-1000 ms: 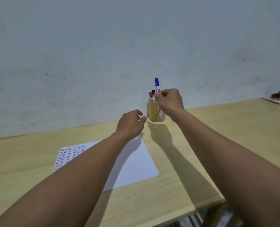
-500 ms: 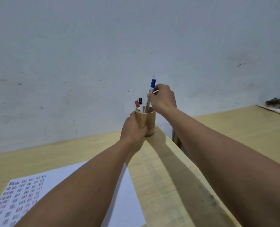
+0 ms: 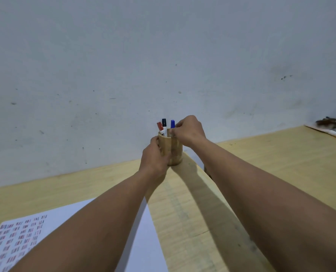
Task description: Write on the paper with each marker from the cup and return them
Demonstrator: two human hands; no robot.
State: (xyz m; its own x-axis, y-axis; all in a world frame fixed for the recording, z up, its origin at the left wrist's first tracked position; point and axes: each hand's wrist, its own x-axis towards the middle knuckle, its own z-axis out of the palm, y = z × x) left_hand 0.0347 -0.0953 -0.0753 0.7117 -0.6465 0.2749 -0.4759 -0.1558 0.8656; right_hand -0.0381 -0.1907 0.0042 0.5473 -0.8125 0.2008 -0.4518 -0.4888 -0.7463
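Three markers stand in a wooden cup (image 3: 174,149) at the far edge of the desk (image 3: 192,203), close to the wall (image 3: 163,55): a red-capped marker (image 3: 159,126) leaning left, a black-capped marker (image 3: 164,122) just beside it, and a blue-capped marker (image 3: 172,124) on the right side of the cup. The left hand (image 3: 155,158) is wrapped around the cup's left side, fingers closed against the wood, with the cup resting on the desk. The right hand (image 3: 189,130) reaches over the cup's rim from the right, its thumb and fingertips pinched together on the barrel of the blue-capped marker just below the cap; the marker's lower part sits inside the cup. A white sheet of paper (image 3: 139,232) lies toward the near left corner of the desk, partly under the left forearm, with rows of small red and blue marks filling its left part. Some dark clutter (image 3: 329,122), too blurred to identify, rests at the far right edge.
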